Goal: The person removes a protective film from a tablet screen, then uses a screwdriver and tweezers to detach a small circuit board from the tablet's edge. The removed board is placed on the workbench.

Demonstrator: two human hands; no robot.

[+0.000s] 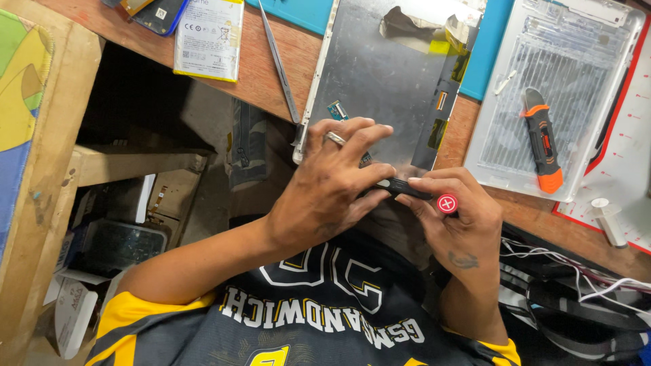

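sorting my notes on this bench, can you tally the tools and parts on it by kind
Screwdriver, in both hands: 1
Tweezers: 1
Orange and grey cutter: 1
Metal-backed panel: 1
Flat battery pack: 1
Clear plastic tray: 1
Total: 6

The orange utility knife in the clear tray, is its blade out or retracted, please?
Retracted, apparently: the utility knife lies flat in the tray with no blade showing.
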